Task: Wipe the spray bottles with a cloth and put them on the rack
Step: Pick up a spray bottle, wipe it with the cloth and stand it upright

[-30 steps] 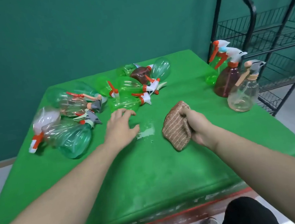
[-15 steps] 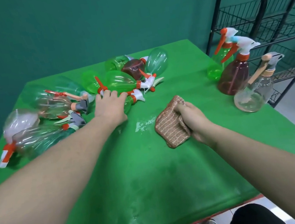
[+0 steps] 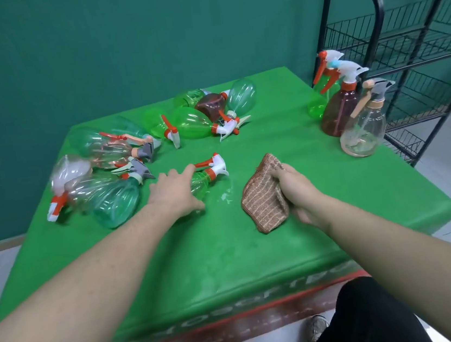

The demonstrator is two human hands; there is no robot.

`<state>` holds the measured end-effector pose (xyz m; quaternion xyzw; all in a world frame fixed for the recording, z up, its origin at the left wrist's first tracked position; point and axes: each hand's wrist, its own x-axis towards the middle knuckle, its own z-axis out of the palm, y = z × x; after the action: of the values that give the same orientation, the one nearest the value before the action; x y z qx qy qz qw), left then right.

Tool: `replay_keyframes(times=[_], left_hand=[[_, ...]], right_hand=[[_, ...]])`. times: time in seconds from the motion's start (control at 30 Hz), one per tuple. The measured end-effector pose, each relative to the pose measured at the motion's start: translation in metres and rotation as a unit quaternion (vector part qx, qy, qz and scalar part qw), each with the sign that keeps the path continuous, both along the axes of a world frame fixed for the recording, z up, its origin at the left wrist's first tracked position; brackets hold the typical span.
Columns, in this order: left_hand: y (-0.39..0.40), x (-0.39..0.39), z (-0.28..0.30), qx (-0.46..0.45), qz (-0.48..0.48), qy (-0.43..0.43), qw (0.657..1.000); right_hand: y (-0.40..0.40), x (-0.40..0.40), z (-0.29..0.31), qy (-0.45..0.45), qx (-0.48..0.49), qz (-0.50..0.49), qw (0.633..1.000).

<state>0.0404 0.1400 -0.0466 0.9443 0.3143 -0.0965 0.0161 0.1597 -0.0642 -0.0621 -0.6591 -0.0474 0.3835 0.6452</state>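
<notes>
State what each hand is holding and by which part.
Left hand grips a green spray bottle by its body. Right hand holds the brown cloth, bunched at its right edge.

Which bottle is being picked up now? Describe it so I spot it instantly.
On the green table, look just left of the brown striped cloth. The small green spray bottle with the white and red trigger lies there alone under the left hand, apart from both piles.

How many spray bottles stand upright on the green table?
3, all by the table's right edge beside the black wire rack: a green plastic bottle rearmost, a brown translucent bottle in the middle, a clear bottle nearest. None seems hidden.
</notes>
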Motion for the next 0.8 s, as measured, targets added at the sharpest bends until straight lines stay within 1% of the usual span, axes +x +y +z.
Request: replay_keyframes(times=[0.1, 0.27, 0.6, 0.8], left_hand=[[-0.019, -0.032, 0.0, -0.016, 0.002, -0.028, 0.999], [-0.047, -0.078, -0.004, -0.047, 0.008, -0.096, 0.994], [-0.08, -0.129, -0.003, 0.036, -0.096, -0.128, 0.986], [-0.077, -0.138, -0.013, -0.044, -0.117, -0.145, 0.982]], right_hand=[[-0.015, -0.019, 0.002, 0.013, 0.003, -0.005, 1.0], [-0.04, -0.051, 0.002, 0.054, 0.013, 0.023, 0.998], [-0.064, -0.084, 0.003, 0.094, 0.057, -0.016, 0.994], [-0.058, -0.101, 0.002, 0.108, 0.078, -0.009, 0.991]])
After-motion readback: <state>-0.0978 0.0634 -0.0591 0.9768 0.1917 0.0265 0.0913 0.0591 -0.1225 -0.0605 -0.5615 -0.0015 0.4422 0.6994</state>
